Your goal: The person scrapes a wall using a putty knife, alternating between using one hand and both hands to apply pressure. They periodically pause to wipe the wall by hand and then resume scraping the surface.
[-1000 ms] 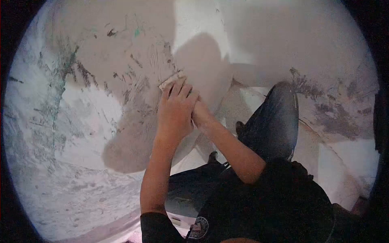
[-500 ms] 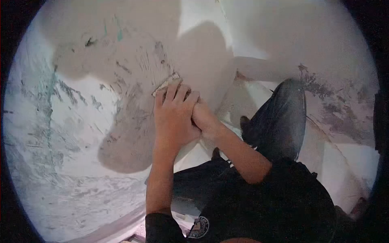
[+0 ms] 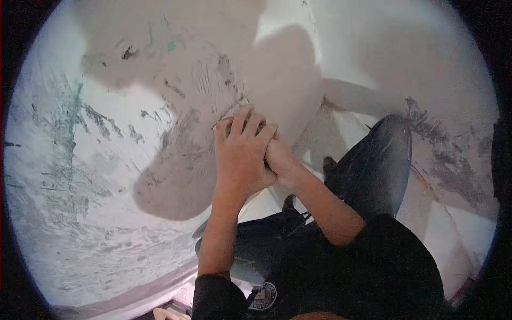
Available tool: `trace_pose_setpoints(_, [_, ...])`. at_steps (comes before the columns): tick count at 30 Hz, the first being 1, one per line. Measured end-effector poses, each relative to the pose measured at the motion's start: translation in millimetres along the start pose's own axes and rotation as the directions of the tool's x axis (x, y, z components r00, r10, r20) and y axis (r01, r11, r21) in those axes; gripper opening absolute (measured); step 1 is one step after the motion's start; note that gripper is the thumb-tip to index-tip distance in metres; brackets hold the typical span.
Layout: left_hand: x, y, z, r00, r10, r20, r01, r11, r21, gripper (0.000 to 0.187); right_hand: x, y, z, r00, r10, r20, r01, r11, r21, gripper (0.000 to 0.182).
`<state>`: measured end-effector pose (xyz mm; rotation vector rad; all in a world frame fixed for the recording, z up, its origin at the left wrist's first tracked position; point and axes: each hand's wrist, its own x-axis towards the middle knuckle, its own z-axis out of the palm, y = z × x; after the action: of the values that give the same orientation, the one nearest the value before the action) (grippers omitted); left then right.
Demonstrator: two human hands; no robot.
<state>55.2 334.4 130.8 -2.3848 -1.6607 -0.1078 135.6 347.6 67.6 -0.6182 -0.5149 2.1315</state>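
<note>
Both my hands are stacked over a flat scraper (image 3: 229, 114) pressed to the smeared white wall (image 3: 106, 181). Only its pale, thin broad edge shows beyond the fingertips; the handle is hidden. My left hand (image 3: 241, 152) lies on top, its bent fingers spread across the scraper and over the other hand. Beneath it, my right hand (image 3: 282, 160) is closed, with its fingers mostly covered by the left.
Grey smears and small green marks (image 3: 170, 46) spot the wall. A corner line (image 3: 318, 42) divides it from another pale surface on the right. My bent knee (image 3: 386, 138) is at the right. Something pale and partly cut off (image 3: 169, 313) shows at the bottom edge.
The view has shifted, so wall, hands and legs all appear further right. My hands keep the same stacked grip and stay near the same wall marks.
</note>
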Motion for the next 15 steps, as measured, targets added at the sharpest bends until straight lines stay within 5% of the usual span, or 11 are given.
trace_pose_setpoints(3, [3.4, -2.7, 0.5, 1.000, -0.016, 0.010, 0.017, 0.996, -0.088, 0.061, 27.8, 27.3, -24.3, 0.998, 0.032, 0.063, -0.045, 0.974, 0.222, 0.038])
trace_pose_setpoints(10, [9.2, 3.0, 1.4, 1.000, -0.027, -0.010, 0.026, 0.995, -0.092, 0.062, 27.8, 19.1, -30.8, 0.995, -0.071, 0.075, 0.063, 0.993, 0.103, 0.040])
trace_pose_setpoints(13, [-5.2, 7.9, 2.4, 0.999, -0.051, 0.009, 0.051, 0.994, -0.095, 0.065, -3.6, -8.3, -3.9, 0.995, 0.100, -0.025, -0.101, 0.993, -0.058, 0.041])
trace_pose_setpoints(15, [5.8, 1.4, 6.6, 0.998, -0.049, -0.031, 0.045, 0.992, -0.118, 0.066, 21.0, 3.5, -20.9, 0.999, -0.009, 0.044, 0.008, 1.000, 0.019, 0.040])
